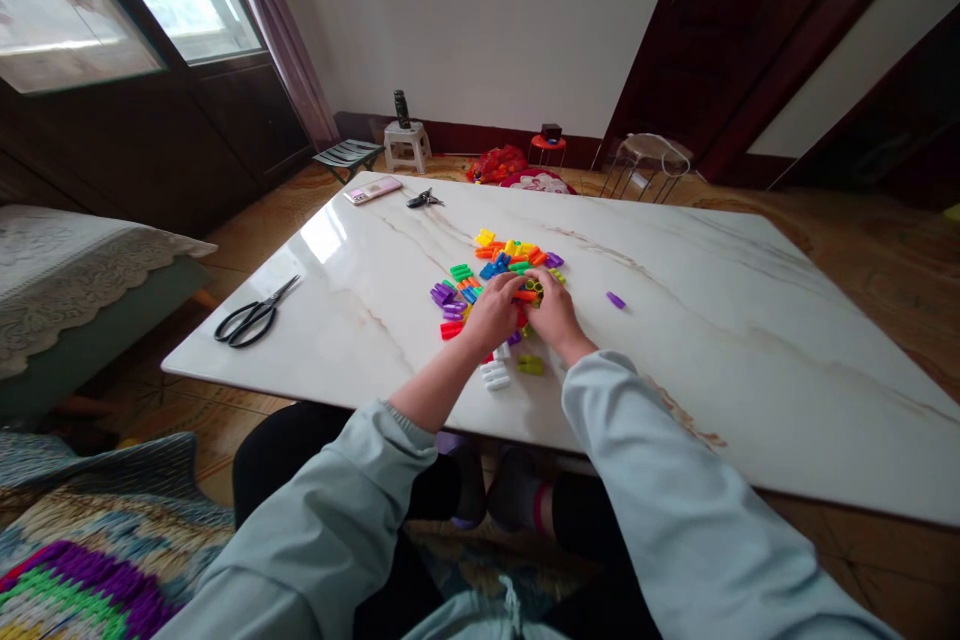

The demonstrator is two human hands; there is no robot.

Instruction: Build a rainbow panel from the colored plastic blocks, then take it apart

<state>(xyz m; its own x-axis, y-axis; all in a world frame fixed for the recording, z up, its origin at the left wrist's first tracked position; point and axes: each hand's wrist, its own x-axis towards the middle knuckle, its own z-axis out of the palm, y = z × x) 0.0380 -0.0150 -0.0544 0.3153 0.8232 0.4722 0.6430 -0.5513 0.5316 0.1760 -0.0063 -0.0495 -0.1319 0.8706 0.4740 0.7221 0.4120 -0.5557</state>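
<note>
My left hand (pixel 495 308) and my right hand (pixel 556 312) meet over a pile of small coloured plastic tube pieces (pixel 450 304). Fingers of both are curled inward. Between them show an orange tube piece (pixel 527 296) and a yellow-green tube cluster (pixel 534 286) with round open ends. Which fingers bear each piece is partly hidden. White pieces (pixel 495 376) and a yellow-green piece (pixel 530 365) lie nearer me. Blue pieces (pixel 495 266) and yellow pieces (pixel 485 237) lie beyond my hands. A single purple piece (pixel 615 300) sits apart on the right.
The white marbled table (pixel 712 340) carries black-handled scissors (pixel 255 313) at left, a pink phone (pixel 373 190) and small dark pliers (pixel 424 199) at the far edge. Beyond stand a white stool (pixel 406 145) and a round stool (pixel 649 152). A covered seat (pixel 90 270) is at left.
</note>
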